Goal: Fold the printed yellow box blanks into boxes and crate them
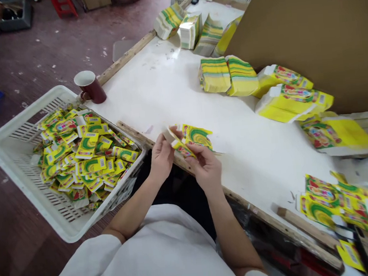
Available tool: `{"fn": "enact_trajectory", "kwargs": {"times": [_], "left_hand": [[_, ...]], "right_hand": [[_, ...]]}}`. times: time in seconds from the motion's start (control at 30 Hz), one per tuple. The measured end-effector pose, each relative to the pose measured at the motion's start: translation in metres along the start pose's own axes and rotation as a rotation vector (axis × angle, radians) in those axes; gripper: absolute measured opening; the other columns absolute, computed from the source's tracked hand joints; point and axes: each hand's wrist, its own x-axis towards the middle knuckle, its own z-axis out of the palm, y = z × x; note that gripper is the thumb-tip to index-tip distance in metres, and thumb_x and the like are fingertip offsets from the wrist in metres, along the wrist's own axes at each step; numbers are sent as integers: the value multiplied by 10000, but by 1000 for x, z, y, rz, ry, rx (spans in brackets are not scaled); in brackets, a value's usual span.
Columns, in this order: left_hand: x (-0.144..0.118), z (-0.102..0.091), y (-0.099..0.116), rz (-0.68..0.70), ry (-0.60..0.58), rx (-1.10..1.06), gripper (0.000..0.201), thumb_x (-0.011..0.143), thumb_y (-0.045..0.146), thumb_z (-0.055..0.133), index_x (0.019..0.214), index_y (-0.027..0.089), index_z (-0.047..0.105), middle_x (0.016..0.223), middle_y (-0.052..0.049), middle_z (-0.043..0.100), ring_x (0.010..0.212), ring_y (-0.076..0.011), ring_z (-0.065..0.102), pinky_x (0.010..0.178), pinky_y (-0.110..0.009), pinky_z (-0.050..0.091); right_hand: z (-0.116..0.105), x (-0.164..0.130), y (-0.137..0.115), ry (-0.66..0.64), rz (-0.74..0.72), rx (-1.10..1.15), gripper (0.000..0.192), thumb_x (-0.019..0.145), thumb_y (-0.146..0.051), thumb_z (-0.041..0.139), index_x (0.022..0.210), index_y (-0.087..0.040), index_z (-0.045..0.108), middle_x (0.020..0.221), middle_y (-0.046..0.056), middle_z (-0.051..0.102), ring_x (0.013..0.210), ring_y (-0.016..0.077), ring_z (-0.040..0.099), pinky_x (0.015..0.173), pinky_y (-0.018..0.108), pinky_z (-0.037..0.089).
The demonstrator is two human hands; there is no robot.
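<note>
Between my two hands, over the table's front edge, is a small yellow and green cardboard box with a pale flap at its upper end, slightly blurred. My left hand grips the flap end, fingers closed on it. At the lower right end, my right hand pinches the box between thumb and fingers. Just beyond them, a flat printed carton lies on the white table.
Left of me, a white plastic crate holds many small yellow boxes. A maroon mug stands at the table's left edge. Stacks of flat cartons line the far side by a brown cardboard sheet. Loose cartons lie at right.
</note>
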Motion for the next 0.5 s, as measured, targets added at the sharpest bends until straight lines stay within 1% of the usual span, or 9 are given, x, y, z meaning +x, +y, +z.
{"fn": "enact_trajectory", "kwargs": {"times": [0.07, 0.1, 0.13, 0.17, 0.23, 0.3, 0.37, 0.43, 0.5], "left_hand": [[0, -7, -2, 58, 97, 54, 423, 661, 530, 888, 799, 174, 705, 743, 2, 672, 651, -102, 615, 741, -252, 563], [1, -10, -2, 85, 132, 78, 386, 669, 498, 892, 760, 169, 711, 707, 7, 670, 618, -94, 605, 720, -244, 561], [1, -13, -1, 104, 141, 101, 370, 677, 491, 889, 738, 167, 719, 694, 6, 677, 607, -93, 606, 706, -239, 561], [1, -17, 0, 110, 119, 122, 360, 684, 492, 884, 740, 170, 733, 707, 0, 692, 619, -100, 620, 703, -238, 561], [0, -21, 3, 81, 16, 140, 384, 692, 531, 869, 820, 183, 767, 786, -20, 730, 687, -127, 664, 721, -249, 569], [-4, -23, 5, -2, -106, 150, 444, 721, 575, 835, 946, 196, 781, 889, -42, 752, 765, -153, 696, 760, -266, 577], [-8, -22, 5, -82, -175, 181, 449, 790, 588, 775, 1001, 191, 779, 925, -56, 754, 795, -162, 708, 782, -275, 579], [-13, -19, 1, -86, -153, 222, 396, 853, 559, 727, 946, 177, 777, 867, -53, 748, 768, -157, 705, 765, -269, 577], [-17, -16, -3, -24, -76, 244, 389, 867, 554, 712, 888, 169, 766, 804, -42, 734, 715, -151, 691, 723, -264, 571]], "right_hand": [[-4, -1, -2, 5, 14, 0, 127, 907, -284, 689, 1006, -210, 719, 915, 24, 736, 806, 161, 688, 731, 287, 558], [-5, -2, -4, 2, 18, -8, 93, 904, -276, 691, 959, -208, 721, 861, 12, 728, 747, 148, 672, 682, 269, 546], [-7, -3, -6, -2, 18, -14, 70, 894, -266, 700, 922, -206, 722, 820, 4, 719, 705, 137, 654, 646, 255, 532], [-8, -3, -9, 2, 21, -18, 56, 881, -257, 711, 902, -206, 724, 796, -2, 712, 680, 130, 642, 625, 245, 522], [-11, -1, -14, 41, 38, 4, 47, 858, -246, 728, 883, -207, 725, 774, -8, 707, 653, 119, 629, 605, 232, 517], [-12, 2, -20, 85, 85, 58, 62, 835, -247, 742, 870, -204, 717, 768, -7, 708, 643, 117, 631, 601, 229, 526], [-10, 3, -26, 101, 120, 113, 84, 812, -257, 755, 851, -199, 709, 746, -6, 702, 628, 119, 631, 590, 229, 533], [-6, 2, -29, 94, 139, 146, 99, 802, -270, 762, 833, -194, 708, 726, -3, 697, 611, 120, 627, 572, 229, 531], [-1, -2, -30, 92, 159, 167, 118, 805, -293, 764, 825, -190, 709, 725, 4, 700, 602, 123, 623, 558, 233, 527]]}}
